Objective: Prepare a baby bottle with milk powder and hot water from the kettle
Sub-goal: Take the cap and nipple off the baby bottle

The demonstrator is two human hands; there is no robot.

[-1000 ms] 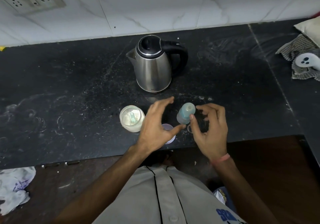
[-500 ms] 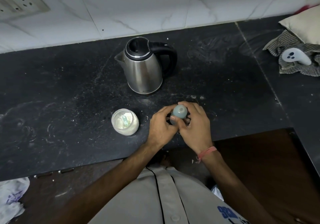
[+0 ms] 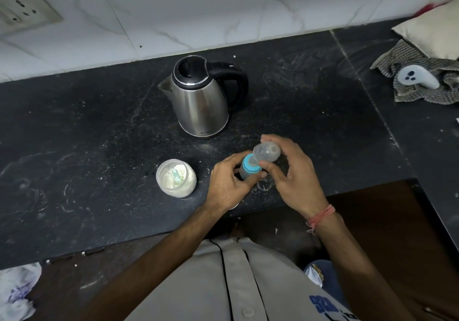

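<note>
Left hand [image 3: 227,186] grips the baby bottle [image 3: 249,170]; right hand [image 3: 291,171] pinches its clear cap [image 3: 267,152] just above.

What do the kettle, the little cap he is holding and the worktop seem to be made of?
The kettle looks like brushed stainless steel: its body gives soft streaky reflections; its lid and handle look like black plastic. The cap in the right hand seems clear plastic, cloudy and see-through. The worktop looks like dark polished stone, perhaps granite, speckled and dusty.

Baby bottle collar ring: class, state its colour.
The ring is light blue, shown best in the head view.
</note>
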